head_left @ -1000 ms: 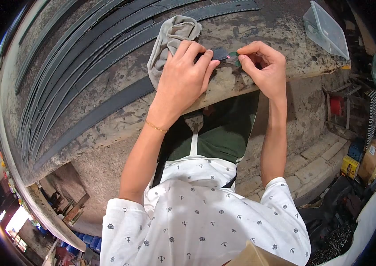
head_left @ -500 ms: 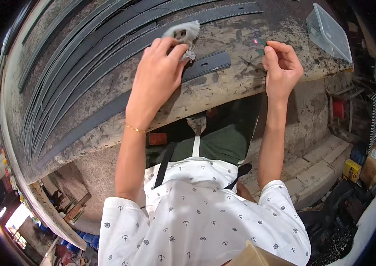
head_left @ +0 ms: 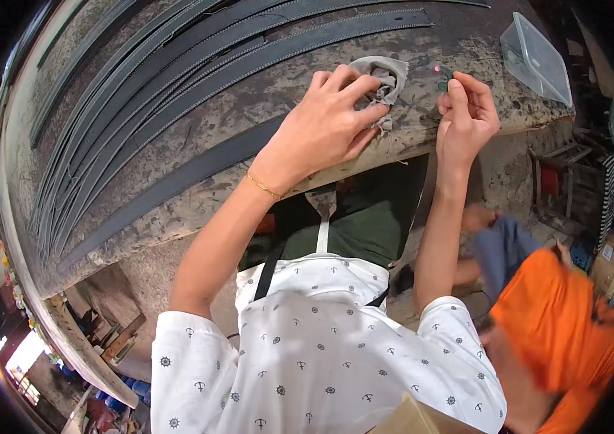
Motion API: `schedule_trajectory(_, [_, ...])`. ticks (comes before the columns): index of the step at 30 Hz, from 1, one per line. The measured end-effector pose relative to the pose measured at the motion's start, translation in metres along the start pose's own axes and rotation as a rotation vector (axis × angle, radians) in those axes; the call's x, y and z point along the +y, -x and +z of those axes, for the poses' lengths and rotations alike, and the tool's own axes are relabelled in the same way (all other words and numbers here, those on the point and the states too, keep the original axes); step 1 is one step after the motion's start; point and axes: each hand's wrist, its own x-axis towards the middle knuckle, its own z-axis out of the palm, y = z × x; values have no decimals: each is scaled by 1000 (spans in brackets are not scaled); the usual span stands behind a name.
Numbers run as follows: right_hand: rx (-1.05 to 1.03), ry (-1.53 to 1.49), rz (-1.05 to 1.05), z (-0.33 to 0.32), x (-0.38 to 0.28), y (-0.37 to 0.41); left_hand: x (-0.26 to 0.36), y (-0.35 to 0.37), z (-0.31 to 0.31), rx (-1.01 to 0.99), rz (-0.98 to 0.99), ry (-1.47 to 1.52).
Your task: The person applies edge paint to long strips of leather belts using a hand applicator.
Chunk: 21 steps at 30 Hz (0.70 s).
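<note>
My left hand (head_left: 330,124) presses a crumpled grey cloth (head_left: 388,78) onto the right end of a dark belt strap (head_left: 198,170), its fingers curled round the cloth. That strap runs along the near edge of the worktable, and its right end is hidden under my hand. To the right, my right hand (head_left: 468,108) is raised above the table edge. Thumb and fingers pinch a small dark green object (head_left: 445,77) with a bright pink spot at its tip; its kind is not clear. The two hands are apart.
Several dark straps with pale stitched edges (head_left: 249,69) fan across the stained worktable (head_left: 459,50). A clear plastic box (head_left: 536,61) stands at the table's right end. A person in an orange shirt (head_left: 560,318) is close by at lower right.
My left hand has slid right along the strap with the cloth. My right hand has shifted slightly right, still pinching the green object. A person in orange has come into view at lower right.
</note>
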Motion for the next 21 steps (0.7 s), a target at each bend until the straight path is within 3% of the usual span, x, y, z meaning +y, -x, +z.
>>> schedule_trajectory(5, [-5,33,13,1,-2,0,-1,4,-1,37,25,50])
schedule_trajectory(7, [-8,26,3,2,-2,-1,-3,6,4,247,-181,-15])
schedule_trajectory(8, [-13,23,-4,2,-1,-1,-6,5,4,246,-177,-15])
schedule_trajectory(10, [-11,23,-7,2,0,-1,-10,1,8,590,-505,43])
schedule_trajectory(11, [-13,23,-6,2,0,-1,-5,-1,2,623,-555,83])
schedule_trajectory(16, [-23,32,-18,2,1,-2,-3,0,5,534,-343,-2])
schedule_trajectory(18, [-26,18,-18,1,1,-2,13,-2,-4,235,-128,-255])
schedule_trajectory(21, [-10,69,-12,1,1,-2,5,2,5,122,-48,-228])
